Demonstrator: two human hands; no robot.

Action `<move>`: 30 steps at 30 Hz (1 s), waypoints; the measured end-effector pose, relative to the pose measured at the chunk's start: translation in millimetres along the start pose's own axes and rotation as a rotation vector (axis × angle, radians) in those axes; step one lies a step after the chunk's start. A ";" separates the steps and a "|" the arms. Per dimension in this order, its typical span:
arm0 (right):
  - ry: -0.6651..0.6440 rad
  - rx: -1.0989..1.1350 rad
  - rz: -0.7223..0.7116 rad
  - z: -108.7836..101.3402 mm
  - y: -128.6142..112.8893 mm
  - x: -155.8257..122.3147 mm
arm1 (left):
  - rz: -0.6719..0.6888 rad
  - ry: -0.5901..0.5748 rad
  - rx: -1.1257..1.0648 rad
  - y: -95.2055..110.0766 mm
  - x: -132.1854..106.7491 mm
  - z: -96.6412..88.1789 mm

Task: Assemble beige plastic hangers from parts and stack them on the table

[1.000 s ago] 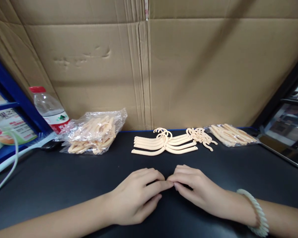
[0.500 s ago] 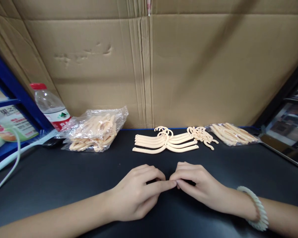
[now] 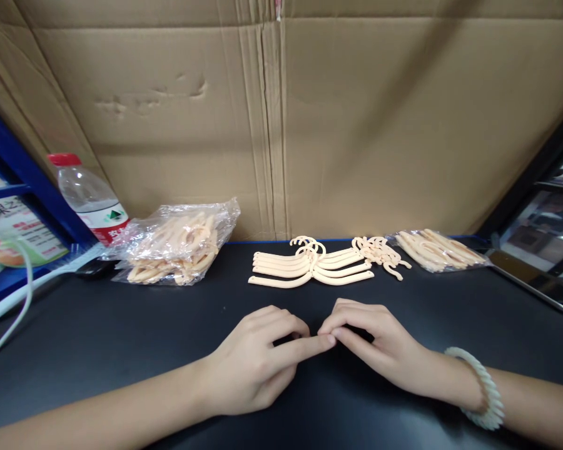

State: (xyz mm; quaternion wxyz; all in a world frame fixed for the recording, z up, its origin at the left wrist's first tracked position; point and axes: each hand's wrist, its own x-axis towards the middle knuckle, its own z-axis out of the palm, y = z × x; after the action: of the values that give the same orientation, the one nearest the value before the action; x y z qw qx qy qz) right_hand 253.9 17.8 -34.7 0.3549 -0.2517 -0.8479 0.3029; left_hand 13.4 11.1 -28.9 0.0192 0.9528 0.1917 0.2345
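My left hand [image 3: 258, 361] rests low over the black table, index finger stretched out to the right and the other fingers curled under. No object shows in it. The thumb and forefinger of my right hand [image 3: 380, 334] close on the tip of that left index finger. Beyond both hands lie several cream clothes hangers [image 3: 284, 283], laid one behind another with their hooks in the middle. Several loose cream hooks [image 3: 380, 251] are heaped at the right end of the hanger row.
At the left stand a clear bag of cream pieces [image 3: 173, 247] and a red-capped bottle [image 3: 91, 197]. Another bag [image 3: 438, 250] lies at the right, beside a phone-like dark slab [image 3: 530, 278]. Cardboard [image 3: 169, 125] walls the back. A white cable [image 3: 25, 312] curves at the left edge.
The view has shifted slightly, so everything sits a little further up and left. Both hands keep the same pose, with the left index fingertip still pinched by the right.
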 end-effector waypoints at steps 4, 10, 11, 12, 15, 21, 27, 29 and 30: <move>-0.011 0.010 0.002 -1.2 0.5 0.1 | 0.005 0.005 0.011 -0.2 0.0 0.4; -0.013 0.002 -0.002 -1.1 2.4 -0.1 | -0.007 0.006 0.037 0.3 -1.1 0.7; -0.012 0.002 -0.003 -1.1 2.7 -0.1 | -0.012 0.001 0.042 0.6 -1.1 0.6; -0.010 0.003 -0.005 -1.1 2.9 0.0 | -0.016 -0.003 0.049 1.0 -1.0 0.4; -0.009 0.011 -0.010 -1.5 3.1 0.2 | -0.014 -0.018 0.065 2.1 -0.8 -0.2; -0.017 0.026 -0.031 -1.8 1.1 0.6 | 0.014 -0.012 0.077 1.5 -1.4 0.3; -0.042 0.009 -0.043 -2.5 0.2 2.0 | 0.022 -0.003 0.067 2.8 -0.1 -0.4; -0.057 -0.005 -0.038 -2.8 -0.9 3.0 | 0.027 -0.012 0.050 3.1 0.4 -1.1; -0.067 -0.014 -0.038 -2.8 -1.8 3.6 | 0.029 -0.018 0.039 3.0 0.5 -1.4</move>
State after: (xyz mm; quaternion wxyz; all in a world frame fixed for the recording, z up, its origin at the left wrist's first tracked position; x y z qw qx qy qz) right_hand 253.4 19.8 -30.4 0.3301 -0.2276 -0.8661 0.2985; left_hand 14.3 8.4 -27.0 -0.0012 0.9579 0.1821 0.2222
